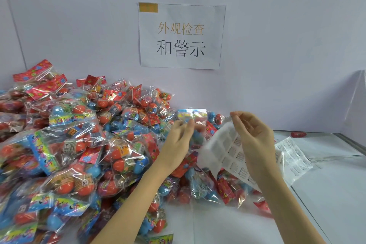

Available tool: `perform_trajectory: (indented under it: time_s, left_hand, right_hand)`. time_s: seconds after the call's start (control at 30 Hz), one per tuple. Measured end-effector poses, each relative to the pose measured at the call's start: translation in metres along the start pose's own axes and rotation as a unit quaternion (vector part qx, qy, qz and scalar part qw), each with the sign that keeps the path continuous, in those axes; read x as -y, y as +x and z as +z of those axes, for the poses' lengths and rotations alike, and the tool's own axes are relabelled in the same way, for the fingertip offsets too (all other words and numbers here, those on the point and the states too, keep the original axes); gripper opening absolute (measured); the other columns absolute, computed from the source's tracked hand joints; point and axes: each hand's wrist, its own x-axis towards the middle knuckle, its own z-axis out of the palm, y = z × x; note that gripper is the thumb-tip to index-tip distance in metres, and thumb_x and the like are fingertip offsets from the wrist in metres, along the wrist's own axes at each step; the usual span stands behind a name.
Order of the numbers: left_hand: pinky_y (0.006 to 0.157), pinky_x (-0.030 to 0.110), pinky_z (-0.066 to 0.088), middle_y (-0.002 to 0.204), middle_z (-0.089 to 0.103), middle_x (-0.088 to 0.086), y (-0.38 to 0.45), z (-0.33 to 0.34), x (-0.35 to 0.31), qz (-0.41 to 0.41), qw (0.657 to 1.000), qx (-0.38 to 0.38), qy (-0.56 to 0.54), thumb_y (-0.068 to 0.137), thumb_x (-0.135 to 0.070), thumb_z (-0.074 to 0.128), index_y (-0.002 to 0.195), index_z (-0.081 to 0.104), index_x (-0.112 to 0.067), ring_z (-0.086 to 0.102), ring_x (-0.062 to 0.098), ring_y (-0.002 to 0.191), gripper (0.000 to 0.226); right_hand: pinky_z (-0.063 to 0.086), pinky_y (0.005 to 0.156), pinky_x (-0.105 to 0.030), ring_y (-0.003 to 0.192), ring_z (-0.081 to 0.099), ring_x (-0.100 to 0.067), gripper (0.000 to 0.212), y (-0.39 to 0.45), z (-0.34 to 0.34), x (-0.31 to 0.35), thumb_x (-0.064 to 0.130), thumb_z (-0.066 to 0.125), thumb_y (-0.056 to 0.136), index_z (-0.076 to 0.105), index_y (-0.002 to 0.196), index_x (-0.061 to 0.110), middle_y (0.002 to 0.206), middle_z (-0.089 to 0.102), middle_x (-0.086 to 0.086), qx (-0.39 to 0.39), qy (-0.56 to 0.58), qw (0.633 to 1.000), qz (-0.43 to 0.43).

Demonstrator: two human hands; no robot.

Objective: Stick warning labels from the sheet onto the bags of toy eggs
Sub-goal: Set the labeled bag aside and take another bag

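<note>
A big heap of clear bags of toy eggs (79, 144), red and blue, covers the left and middle of the table. My left hand (179, 140) reaches over the heap and grips a bag with a blue header card (192, 114) at its lower edge. The hand looks blurred. My right hand (255, 138) is raised beside it and pinches the top edge of the white warning label sheet (225, 152), which hangs curled below the fingers over the right end of the heap. Several label spots on the sheet's left side are blank.
Another label sheet (293, 156) lies on the white table (326, 194) to the right. A lone red egg (298, 134) rests by the back wall. A paper sign (182, 35) hangs on the wall. A metal strip (352, 144) runs along the table's right side.
</note>
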Motion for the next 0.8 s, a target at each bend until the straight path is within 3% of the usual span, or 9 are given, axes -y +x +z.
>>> perform_trajectory:
  time_s: [0.1,0.2,0.27,0.4,0.43,0.6,0.73,0.8]
  left_hand:
    - [0.114,0.028,0.042,0.127,0.066,-0.021,0.002,-0.008,0.0,0.026,0.995,-0.09,-0.03,0.108,-0.031,0.058,0.117,0.075,-0.032,0.054,-0.004,0.127,0.02]
    - [0.106,0.033,0.051,0.131,0.068,-0.02,0.002,-0.014,0.002,0.05,0.988,-0.1,-0.105,0.103,-0.006,0.062,0.122,0.074,-0.031,0.058,0.002,0.13,0.033]
    - [0.103,0.021,0.05,0.135,0.063,-0.028,0.001,-0.015,0.0,0.059,0.987,-0.093,-0.12,0.102,-0.006,0.064,0.128,0.07,-0.039,0.056,-0.006,0.13,0.042]
    - [0.113,0.047,0.049,0.142,0.057,-0.028,0.002,-0.013,0.002,0.069,0.992,-0.05,-0.092,0.102,-0.009,0.066,0.135,0.063,-0.045,0.054,0.006,0.137,0.049]
    - [0.114,0.048,0.047,0.143,0.057,-0.027,0.002,-0.012,0.002,0.073,0.993,-0.043,-0.085,0.102,-0.01,0.066,0.135,0.062,-0.046,0.054,0.008,0.138,0.049]
    - [0.107,0.014,0.044,0.145,0.058,-0.024,0.002,-0.012,0.0,0.093,0.991,-0.041,-0.084,0.102,-0.01,0.063,0.135,0.064,-0.043,0.048,-0.002,0.14,0.047]
    - [0.113,0.03,0.041,0.146,0.058,-0.02,0.003,-0.011,0.003,0.098,0.99,-0.033,-0.092,0.102,-0.01,0.063,0.137,0.064,-0.039,0.049,0.002,0.141,0.045]
    - [0.111,0.025,0.046,0.146,0.058,-0.02,0.003,-0.012,0.002,0.102,0.99,-0.029,-0.096,0.102,-0.01,0.064,0.137,0.064,-0.039,0.051,0.002,0.139,0.045]
  right_hand:
    - [0.052,0.077,-0.012,0.088,0.07,-0.004,0.012,0.0,-0.001,0.002,0.015,0.07,0.1,0.079,0.108,0.017,0.099,0.08,0.007,-0.017,0.005,1.0,-0.01]
    - [0.056,0.077,-0.02,0.081,0.068,-0.012,0.016,-0.001,0.002,0.0,0.014,0.071,0.099,0.08,0.111,0.02,0.092,0.078,0.001,0.014,0.034,0.999,0.014]
    - [0.055,0.076,-0.021,0.077,0.065,-0.012,0.023,-0.003,0.008,-0.002,0.014,0.073,0.097,0.078,0.118,0.021,0.09,0.076,-0.004,0.047,0.062,0.996,0.041]
    - [0.055,0.08,-0.019,0.079,0.07,-0.013,0.037,-0.008,0.018,-0.009,0.009,0.073,0.097,0.069,0.132,0.02,0.082,0.072,-0.002,0.084,0.058,0.993,0.055]
    - [0.055,0.08,-0.019,0.079,0.071,-0.013,0.037,-0.009,0.019,-0.01,0.007,0.073,0.097,0.068,0.132,0.02,0.08,0.071,-0.001,0.083,0.055,0.994,0.053]
    - [0.056,0.081,-0.02,0.082,0.07,-0.015,0.032,-0.012,0.023,-0.013,0.009,0.074,0.097,0.069,0.124,0.025,0.08,0.073,-0.002,0.087,0.021,0.995,0.034]
    - [0.053,0.079,-0.018,0.081,0.068,-0.013,0.031,-0.013,0.024,-0.015,0.011,0.076,0.096,0.071,0.121,0.028,0.084,0.074,-0.009,0.08,0.017,0.996,0.03]
    - [0.053,0.077,-0.017,0.08,0.068,-0.011,0.031,-0.014,0.025,-0.015,0.013,0.077,0.095,0.071,0.121,0.029,0.084,0.074,-0.007,0.081,0.014,0.996,0.027]
